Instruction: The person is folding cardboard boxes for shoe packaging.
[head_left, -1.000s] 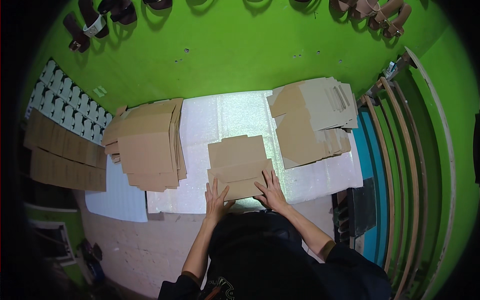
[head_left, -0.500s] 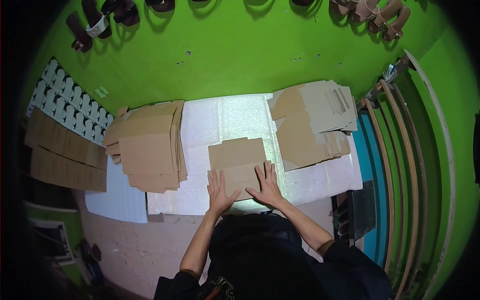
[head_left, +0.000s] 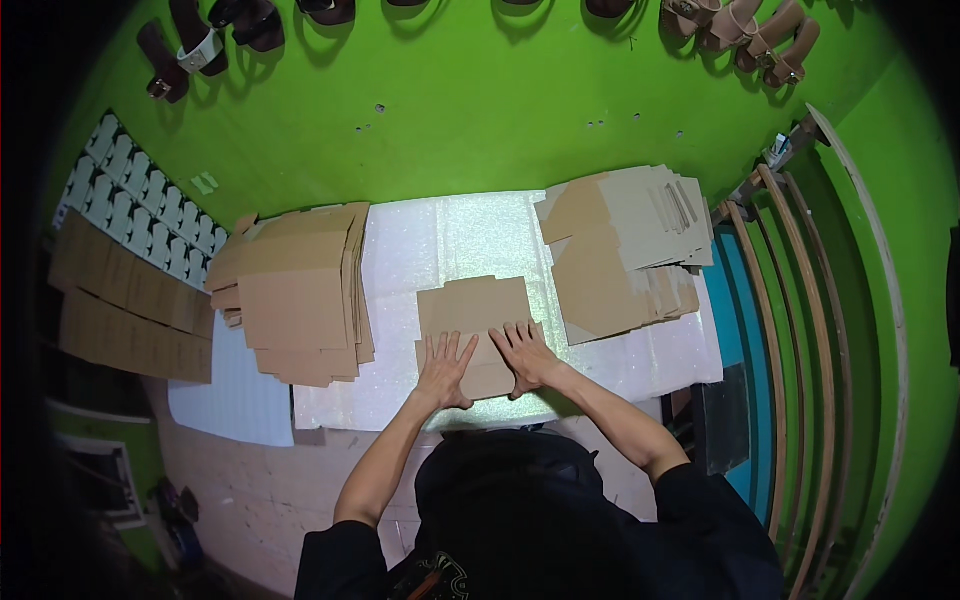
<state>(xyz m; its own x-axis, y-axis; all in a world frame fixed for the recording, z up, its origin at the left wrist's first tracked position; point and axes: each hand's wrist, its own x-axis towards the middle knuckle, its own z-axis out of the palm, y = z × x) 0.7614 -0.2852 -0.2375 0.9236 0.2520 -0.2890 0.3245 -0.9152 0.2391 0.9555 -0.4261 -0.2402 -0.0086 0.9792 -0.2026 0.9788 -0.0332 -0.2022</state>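
Observation:
A brown cardboard box blank (head_left: 474, 305) lies flat on the shiny white table covering, close to the front edge. On its near left part rests my left hand (head_left: 444, 372), palm down with the fingers spread. My right hand (head_left: 524, 357) lies on its near right part, fingers fanned toward the far left. Both thumbs reach down to the blank's near edge. Neither hand is closed round anything. Part of the cardboard is hidden under the palms.
A stack of flat brown cardboard (head_left: 300, 290) stands to the left, and another cardboard stack (head_left: 610, 280) to the right. Wooden rails (head_left: 800, 330) run along the right side. Brown cartons (head_left: 135, 310) are at far left. Sandals (head_left: 245, 22) hang on the green wall (head_left: 480, 130).
My right hand has slid left and inward across the cardboard, its fingers now pointing more to the left. My left hand has shifted slightly right. The blank stays in place.

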